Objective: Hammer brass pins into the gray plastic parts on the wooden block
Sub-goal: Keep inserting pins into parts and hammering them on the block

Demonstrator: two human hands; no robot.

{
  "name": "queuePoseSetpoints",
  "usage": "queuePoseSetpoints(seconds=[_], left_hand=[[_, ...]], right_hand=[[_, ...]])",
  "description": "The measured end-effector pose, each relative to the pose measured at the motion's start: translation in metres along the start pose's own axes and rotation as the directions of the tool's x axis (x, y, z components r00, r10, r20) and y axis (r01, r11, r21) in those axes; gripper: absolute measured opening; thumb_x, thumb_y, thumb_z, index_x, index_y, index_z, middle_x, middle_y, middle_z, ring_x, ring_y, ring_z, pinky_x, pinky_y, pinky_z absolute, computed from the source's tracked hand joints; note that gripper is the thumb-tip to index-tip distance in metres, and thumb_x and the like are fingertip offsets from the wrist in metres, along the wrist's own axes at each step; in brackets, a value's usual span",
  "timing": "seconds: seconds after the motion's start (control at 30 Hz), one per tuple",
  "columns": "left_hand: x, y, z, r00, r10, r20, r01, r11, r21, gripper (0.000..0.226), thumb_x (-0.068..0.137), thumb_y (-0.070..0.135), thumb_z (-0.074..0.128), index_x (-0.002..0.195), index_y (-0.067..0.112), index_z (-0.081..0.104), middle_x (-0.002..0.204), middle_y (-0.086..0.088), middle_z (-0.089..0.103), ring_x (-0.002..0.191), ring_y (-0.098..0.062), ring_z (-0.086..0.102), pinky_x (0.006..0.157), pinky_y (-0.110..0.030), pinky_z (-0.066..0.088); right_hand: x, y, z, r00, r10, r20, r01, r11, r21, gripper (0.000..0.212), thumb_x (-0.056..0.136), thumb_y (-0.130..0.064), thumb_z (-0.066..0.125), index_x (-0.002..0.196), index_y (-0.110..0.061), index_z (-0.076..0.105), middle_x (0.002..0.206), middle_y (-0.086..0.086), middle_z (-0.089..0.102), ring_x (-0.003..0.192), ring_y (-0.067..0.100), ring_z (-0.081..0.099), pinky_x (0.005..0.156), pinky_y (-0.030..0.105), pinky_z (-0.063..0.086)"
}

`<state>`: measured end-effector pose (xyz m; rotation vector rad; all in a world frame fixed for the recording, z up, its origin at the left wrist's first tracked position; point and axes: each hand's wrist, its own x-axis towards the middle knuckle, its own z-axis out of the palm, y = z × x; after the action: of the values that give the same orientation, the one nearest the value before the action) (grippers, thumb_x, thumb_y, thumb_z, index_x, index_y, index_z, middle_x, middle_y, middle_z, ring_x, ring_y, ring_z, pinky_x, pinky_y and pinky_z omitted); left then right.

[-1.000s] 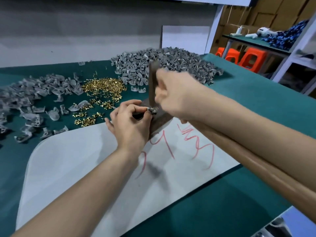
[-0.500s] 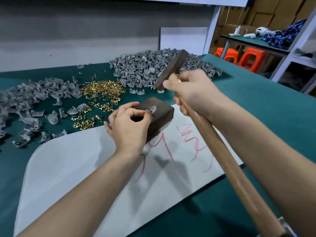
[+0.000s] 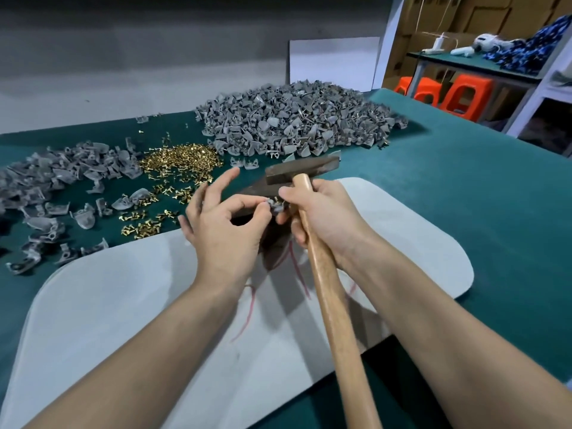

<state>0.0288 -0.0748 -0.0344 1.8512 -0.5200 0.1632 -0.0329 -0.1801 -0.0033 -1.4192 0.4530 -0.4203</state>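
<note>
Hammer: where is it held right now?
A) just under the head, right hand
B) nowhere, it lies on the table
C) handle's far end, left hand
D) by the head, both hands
A: the right hand curls round the wooden handle of the hammer just below the metal head, while the left hand pinches a gray part.

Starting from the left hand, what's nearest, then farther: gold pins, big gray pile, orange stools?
1. Gold pins, just beyond the left hand.
2. Big gray pile, farther back.
3. Orange stools, far back right.
</note>
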Motion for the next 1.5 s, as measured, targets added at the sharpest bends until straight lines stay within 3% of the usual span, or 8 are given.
queuePoseSetpoints(seconds=[0.43,0.77,1.07,1.13,1.2,1.33,1.4,1.5], left_hand=[[-0.008,0.005,0.000,0.979,0.205,-0.019,-0.204,0.979,0.023,0.003,0.079,0.031,0.059,0.079,0.033,0.062,0.110,0.019,0.062,0.120,-0.015,0.046,0.110,-0.055,0.021],[-0.012,0.008,0.001,0.977,0.211,0.010,-0.211,0.974,0.083,0.020,0.086,0.024,0.068,0.082,0.042,0.058,0.084,0.028,0.059,0.100,-0.007,0.054,0.118,-0.038,0.000],[-0.012,0.006,0.002,0.990,0.139,-0.011,-0.139,0.990,-0.001,0.016,0.090,0.018,0.062,0.080,0.030,0.057,0.075,0.021,0.065,0.089,-0.006,0.062,0.117,-0.047,0.006],[-0.011,0.005,0.002,0.989,0.146,-0.009,-0.146,0.989,0.006,0.015,0.091,0.019,0.062,0.081,0.030,0.057,0.078,0.021,0.065,0.091,-0.006,0.062,0.117,-0.047,0.006],[-0.011,0.005,0.002,0.988,0.152,-0.005,-0.152,0.988,0.012,0.017,0.091,0.020,0.062,0.082,0.033,0.058,0.080,0.023,0.065,0.091,-0.007,0.063,0.117,-0.047,0.006],[-0.009,0.003,0.002,0.987,0.163,-0.014,-0.162,0.986,0.026,0.018,0.091,0.023,0.062,0.087,0.040,0.060,0.089,0.021,0.066,0.098,-0.011,0.062,0.118,-0.036,-0.001],[-0.008,0.003,0.002,0.985,0.170,-0.021,-0.170,0.985,0.027,0.020,0.091,0.025,0.063,0.088,0.045,0.060,0.091,0.021,0.066,0.100,-0.009,0.061,0.116,-0.032,-0.006],[-0.007,0.003,0.002,0.981,0.190,-0.041,-0.187,0.981,0.054,0.020,0.090,0.028,0.064,0.090,0.048,0.061,0.090,0.027,0.063,0.100,-0.004,0.057,0.114,-0.027,-0.011]], right_hand=[[0.000,0.006,-0.003,1.000,-0.019,0.024,0.019,1.000,0.009,0.022,0.091,-0.016,0.058,0.072,-0.006,0.055,0.048,0.005,0.054,0.027,0.013,0.037,0.032,0.015,0.027],[0.003,0.008,-0.004,0.998,-0.066,-0.002,0.065,0.985,-0.162,0.023,0.090,-0.016,0.054,0.069,-0.008,0.055,0.051,0.015,0.048,0.031,0.019,0.041,0.037,0.021,0.031],[0.023,0.008,-0.044,0.954,0.031,-0.297,-0.101,0.970,-0.222,0.017,0.089,-0.015,0.051,0.080,-0.002,0.056,0.051,0.012,0.059,0.038,0.023,0.053,0.039,0.024,0.043],[0.029,0.011,-0.050,0.935,-0.013,-0.354,-0.177,0.849,-0.497,0.022,0.087,-0.023,0.049,0.082,-0.004,0.060,0.069,0.013,0.066,0.062,0.030,0.063,0.058,0.032,0.052],[0.030,0.010,-0.054,0.910,-0.142,-0.390,-0.242,0.581,-0.777,0.025,0.085,-0.032,0.048,0.078,-0.010,0.058,0.078,0.010,0.057,0.075,0.032,0.054,0.068,0.030,0.043],[0.024,0.002,-0.059,0.886,-0.167,-0.434,-0.330,0.432,-0.839,0.030,0.087,-0.035,0.055,0.072,-0.010,0.047,0.066,0.006,0.041,0.074,0.032,0.042,0.066,0.029,0.034],[0.023,-0.002,-0.058,0.857,-0.311,-0.411,-0.239,0.467,-0.851,0.032,0.088,-0.036,0.055,0.072,-0.008,0.050,0.065,0.005,0.045,0.070,0.031,0.045,0.063,0.027,0.033],[0.014,-0.007,-0.035,0.859,-0.421,-0.292,0.131,0.732,-0.669,0.027,0.087,-0.037,0.060,0.071,-0.015,0.057,0.060,0.000,0.057,0.050,0.013,0.051,0.047,0.016,0.033]])
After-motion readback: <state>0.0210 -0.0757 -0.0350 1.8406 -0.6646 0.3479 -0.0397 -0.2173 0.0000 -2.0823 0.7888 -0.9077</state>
